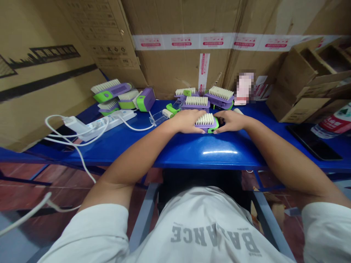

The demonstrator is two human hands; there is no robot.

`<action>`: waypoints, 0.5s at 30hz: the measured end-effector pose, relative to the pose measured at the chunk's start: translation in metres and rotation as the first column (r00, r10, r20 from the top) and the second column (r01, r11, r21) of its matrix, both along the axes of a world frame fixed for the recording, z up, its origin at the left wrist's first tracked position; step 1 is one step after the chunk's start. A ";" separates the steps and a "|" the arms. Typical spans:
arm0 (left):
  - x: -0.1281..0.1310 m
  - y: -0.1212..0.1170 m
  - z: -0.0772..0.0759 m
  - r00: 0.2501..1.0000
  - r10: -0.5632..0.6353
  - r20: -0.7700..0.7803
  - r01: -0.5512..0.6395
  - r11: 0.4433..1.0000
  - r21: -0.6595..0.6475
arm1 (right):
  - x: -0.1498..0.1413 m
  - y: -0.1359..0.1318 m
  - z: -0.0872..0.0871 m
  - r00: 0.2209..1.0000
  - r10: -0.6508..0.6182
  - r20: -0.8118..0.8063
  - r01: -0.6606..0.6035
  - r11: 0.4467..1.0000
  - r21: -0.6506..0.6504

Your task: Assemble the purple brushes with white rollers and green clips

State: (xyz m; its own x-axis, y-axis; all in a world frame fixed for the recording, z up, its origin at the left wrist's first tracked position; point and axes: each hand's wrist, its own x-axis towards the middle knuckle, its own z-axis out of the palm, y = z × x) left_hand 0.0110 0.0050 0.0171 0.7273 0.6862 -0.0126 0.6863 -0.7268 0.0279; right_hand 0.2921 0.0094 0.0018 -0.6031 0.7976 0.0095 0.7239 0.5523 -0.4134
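Head view: a purple-and-green bristle brush [207, 124] is gripped at 12 o'clock, held closed between left hand [188, 121] and right hand [230, 121].

The scene is evenly bright, apparently lit from overhead, with a narrow white streak of glare on the glossy blue table [181, 155] just in front of the left hand [186, 121] and right hand [231, 121]. Shadows around them are soft and faint, deepening to near black beneath the table. Wide-angle distortion bows the table's front edge and leans the cardboard boxes [178, 62] outward near the frame edges. Focus looks sharp throughout, apart from one deliberately pixelated patch [245, 87] at the table's far side.
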 end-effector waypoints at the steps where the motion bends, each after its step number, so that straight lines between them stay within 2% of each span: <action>1: 0.000 0.000 0.000 1.000 -0.002 0.001 0.002 1.000 -0.001 | 0.000 0.000 0.000 1.000 -0.001 -0.001 0.001 1.000 0.001; 9: 0.000 0.001 -0.001 1.000 0.003 0.003 -0.003 1.000 0.009 | 0.002 0.002 -0.002 1.000 0.018 0.007 -0.018 0.999 0.035; 15: 0.000 0.000 0.000 1.000 0.009 -0.004 -0.009 1.000 0.007 | 0.000 0.000 0.000 1.000 0.018 -0.011 -0.017 1.000 0.013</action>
State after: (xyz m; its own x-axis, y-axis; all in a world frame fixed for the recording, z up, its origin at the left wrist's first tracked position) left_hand 0.0112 0.0047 0.0173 0.7207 0.6932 -0.0109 0.6932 -0.7204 0.0199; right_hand 0.2922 0.0094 0.0017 -0.6167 0.7867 0.0263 0.7094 0.5700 -0.4145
